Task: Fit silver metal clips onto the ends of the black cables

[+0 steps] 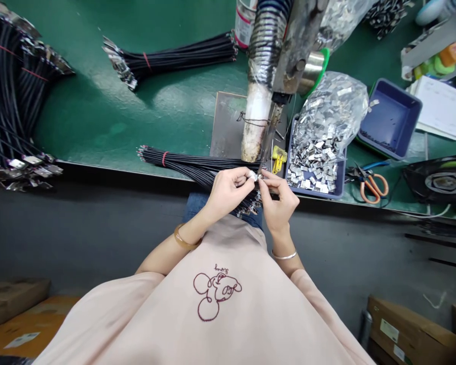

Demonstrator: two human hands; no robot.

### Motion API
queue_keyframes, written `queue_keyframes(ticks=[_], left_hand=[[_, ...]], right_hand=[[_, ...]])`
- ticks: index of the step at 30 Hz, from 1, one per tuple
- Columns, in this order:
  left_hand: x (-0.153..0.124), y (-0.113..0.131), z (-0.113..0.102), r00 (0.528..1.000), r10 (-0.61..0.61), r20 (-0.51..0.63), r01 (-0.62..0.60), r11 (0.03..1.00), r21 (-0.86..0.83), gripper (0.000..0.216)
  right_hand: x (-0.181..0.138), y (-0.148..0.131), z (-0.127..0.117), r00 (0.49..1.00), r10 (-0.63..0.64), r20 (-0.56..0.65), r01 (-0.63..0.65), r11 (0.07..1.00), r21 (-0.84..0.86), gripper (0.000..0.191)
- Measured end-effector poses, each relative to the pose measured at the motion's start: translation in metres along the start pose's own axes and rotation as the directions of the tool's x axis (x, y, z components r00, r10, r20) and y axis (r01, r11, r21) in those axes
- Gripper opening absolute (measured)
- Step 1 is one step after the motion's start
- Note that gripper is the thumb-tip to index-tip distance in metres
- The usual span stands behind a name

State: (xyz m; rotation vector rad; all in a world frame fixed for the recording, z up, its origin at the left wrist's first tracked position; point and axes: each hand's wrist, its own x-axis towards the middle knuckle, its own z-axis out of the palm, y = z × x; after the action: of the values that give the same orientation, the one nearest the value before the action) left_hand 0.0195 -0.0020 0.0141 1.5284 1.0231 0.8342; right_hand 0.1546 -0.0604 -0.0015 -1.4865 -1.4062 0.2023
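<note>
My left hand [228, 192] and my right hand [277, 200] meet at the bench edge, both pinched on a small metal shell [253, 176] at the end of a black cable. A bundle of black cables [197, 165] tied with a red band lies across the edge under my hands. Just beyond my fingers stands a soldering fixture [268, 116] with a wrapped hose. To the right, a blue tray [340, 185] holds several loose metal shells under a clear bag.
Another tied cable bundle [175, 56] lies further back on the green mat [99, 111]. More cables [11, 86] pile up at left. An empty blue tray [391, 119], orange-handled scissors [372, 185] and a small fan [441, 180] sit at right. Cardboard boxes [410, 329] stand on the floor.
</note>
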Motion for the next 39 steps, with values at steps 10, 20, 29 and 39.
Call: queue_keyframes(ticks=[10, 20, 29, 39], left_hand=[[0.004, -0.002, -0.001, 0.998, -0.051, 0.023, 0.055, 0.983, -0.178, 0.018], [0.001, -0.003, -0.004, 0.995, -0.072, 0.070, 0.078, 0.993, -0.087, 0.015], [-0.006, -0.003, -0.008, 0.986, 0.067, 0.155, -0.093, 0.982, 0.167, 0.016], [-0.004, -0.017, -0.005, 0.969, 0.188, -0.158, -0.154, 0.967, 0.202, 0.013]], right_hand=[[0.006, -0.003, -0.003, 0.997, -0.073, 0.014, 0.073, 0.997, -0.004, 0.009], [0.003, 0.002, -0.011, 0.991, -0.080, 0.107, 0.074, 0.996, 0.055, 0.009], [0.002, 0.005, -0.046, 0.984, 0.055, -0.170, -0.057, 0.998, -0.005, 0.014], [0.038, 0.055, -0.128, 0.974, 0.133, 0.183, -0.075, 0.954, -0.291, 0.010]])
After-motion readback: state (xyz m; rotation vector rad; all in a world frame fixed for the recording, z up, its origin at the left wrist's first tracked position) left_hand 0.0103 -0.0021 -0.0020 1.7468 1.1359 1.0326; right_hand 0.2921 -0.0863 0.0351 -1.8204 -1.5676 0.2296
